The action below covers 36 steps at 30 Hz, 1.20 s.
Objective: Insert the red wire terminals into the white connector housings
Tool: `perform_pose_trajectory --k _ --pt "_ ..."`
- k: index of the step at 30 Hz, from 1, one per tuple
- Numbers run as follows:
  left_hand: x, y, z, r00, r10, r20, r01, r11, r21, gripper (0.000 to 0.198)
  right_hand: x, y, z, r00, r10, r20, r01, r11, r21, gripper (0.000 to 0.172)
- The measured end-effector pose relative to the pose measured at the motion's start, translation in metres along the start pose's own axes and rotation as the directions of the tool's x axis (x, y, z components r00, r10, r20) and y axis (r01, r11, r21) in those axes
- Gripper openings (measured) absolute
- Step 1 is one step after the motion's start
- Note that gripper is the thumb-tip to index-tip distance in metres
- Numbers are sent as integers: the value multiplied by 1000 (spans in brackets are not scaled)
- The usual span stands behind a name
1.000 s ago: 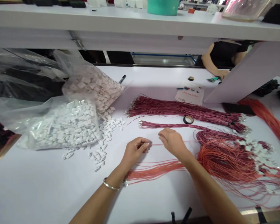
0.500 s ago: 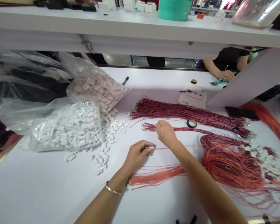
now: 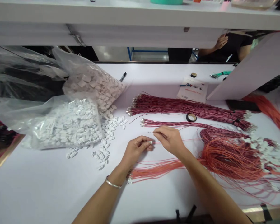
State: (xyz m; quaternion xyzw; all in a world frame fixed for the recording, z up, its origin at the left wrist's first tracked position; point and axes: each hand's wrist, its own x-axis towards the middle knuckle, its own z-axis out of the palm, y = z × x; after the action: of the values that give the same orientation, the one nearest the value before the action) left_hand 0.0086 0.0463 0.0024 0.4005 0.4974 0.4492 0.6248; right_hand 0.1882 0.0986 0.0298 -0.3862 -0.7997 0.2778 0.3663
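My left hand (image 3: 138,147) is closed in a pinch on a small white connector housing (image 3: 150,142), from which a thin red wire runs right. Just above and to the right, my right hand (image 3: 168,139) pinches a wire whose metal-tipped end (image 3: 150,132) sticks out leftward past the fingertips. The two hands are close together but apart. Behind them lies a small bundle of dark red wires (image 3: 154,123) with metal terminals at its left end. Orange-red wires (image 3: 154,171) lie below, their tips near my left wrist.
White housings spill from a clear bag (image 3: 67,124) at left; another bag (image 3: 95,81) holds larger pieces. A thick dark red bundle (image 3: 177,105), a black tape roll (image 3: 191,117) and a tangled wire pile (image 3: 231,155) lie beyond and right. A co-worker's hand (image 3: 221,42) is across the table.
My right hand has moved from the small dark red bundle down toward my left hand, now with a wire end in its pinch. The co-worker's hand has risen. The view has tilted down.
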Motion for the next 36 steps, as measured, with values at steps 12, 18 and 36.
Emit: perform_pose_trajectory --k 12,18,36 --pt "0 1 5 999 -42 -11 43 996 75 24 -46 20 7 986 165 11 -164 982 -90 14" --pt "0 2 4 999 -46 -5 46 994 103 24 -47 22 11 987 160 -3 -159 981 -108 14" --pt "-1 -1 5 999 -51 10 49 989 140 26 -47 23 15 996 86 18 -82 986 -143 15"
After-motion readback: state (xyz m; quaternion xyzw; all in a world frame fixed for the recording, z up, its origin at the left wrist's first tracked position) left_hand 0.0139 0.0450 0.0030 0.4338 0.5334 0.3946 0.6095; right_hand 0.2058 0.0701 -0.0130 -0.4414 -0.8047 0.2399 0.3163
